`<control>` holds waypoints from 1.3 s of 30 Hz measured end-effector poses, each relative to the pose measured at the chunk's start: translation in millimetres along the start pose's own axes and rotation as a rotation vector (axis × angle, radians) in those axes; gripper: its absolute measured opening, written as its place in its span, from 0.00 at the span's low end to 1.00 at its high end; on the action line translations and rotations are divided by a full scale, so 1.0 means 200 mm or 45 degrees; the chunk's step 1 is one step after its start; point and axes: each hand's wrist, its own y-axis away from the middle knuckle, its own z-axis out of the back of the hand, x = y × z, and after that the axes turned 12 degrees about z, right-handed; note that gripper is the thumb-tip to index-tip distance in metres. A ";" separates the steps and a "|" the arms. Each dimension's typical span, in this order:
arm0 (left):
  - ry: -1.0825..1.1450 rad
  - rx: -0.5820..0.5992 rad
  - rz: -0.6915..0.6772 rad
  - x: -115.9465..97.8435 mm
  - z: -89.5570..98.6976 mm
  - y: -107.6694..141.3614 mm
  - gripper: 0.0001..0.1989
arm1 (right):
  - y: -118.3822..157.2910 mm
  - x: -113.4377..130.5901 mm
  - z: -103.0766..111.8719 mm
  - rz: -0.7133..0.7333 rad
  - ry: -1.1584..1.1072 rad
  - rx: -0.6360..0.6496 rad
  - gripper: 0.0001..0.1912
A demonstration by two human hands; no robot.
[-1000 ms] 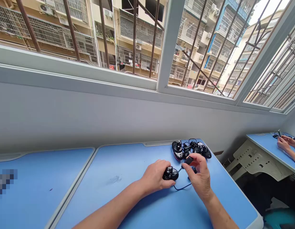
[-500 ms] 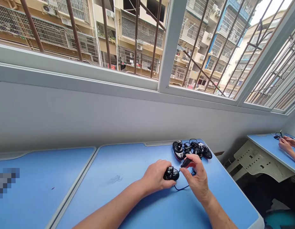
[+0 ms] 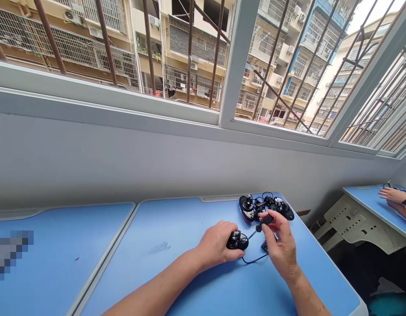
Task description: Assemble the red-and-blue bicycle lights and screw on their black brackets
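Black joystick-style grip (image 3: pixel 237 240), apparently moulded plastic, on the blue desk top (image 3: pixel 163 281), right of the desk's middle. The person's left hand (image 3: pixel 216 243) is curled over it, fingers closed around the body. Small black plug (image 3: pixel 266 220) pinched between thumb and forefinger of the right hand (image 3: pixel 281 248), held clear of the desk, just right of the grip.

Thin black cable (image 3: pixel 254 261) runs from the plug toward the grip; a further length loops slackly on the desk on the near side. Whether this is one cable or two cannot be told from here. A dark piece (image 3: pixel 265 245) lies partly hidden under the right hand.

Handling, judged by eye: grip looks light and stiff, with a glossy, possibly slippery shell; the full body offers the surest hold. Plug is small, best taken by its housing. Cable looks limp and fine, and could snag on the fingers.

Toward the far edge of the desk, a cluster of black controller parts (image 3: pixel 265 205) with wires, including a red-rimmed oval base (image 3: pixel 246 210). Far right, a co-worker's hands (image 3: pixel 392 195) rest on a separate blue desk (image 3: pixel 361 191).
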 end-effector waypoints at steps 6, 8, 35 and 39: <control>-0.001 0.022 0.006 0.00 0.00 0.00 0.14 | 0.01 -0.01 0.00 -0.029 -0.014 -0.047 0.18; -0.001 0.032 0.001 0.00 0.01 0.00 0.14 | 0.01 0.00 -0.01 -0.017 -0.040 -0.043 0.17; 0.751 0.175 0.055 0.10 -0.03 0.07 0.22 | -0.13 0.00 0.01 -0.261 -0.391 -0.397 0.17; 0.793 0.143 0.022 0.12 -0.04 0.11 0.23 | -0.21 0.16 -0.04 -0.028 -0.332 -0.124 0.14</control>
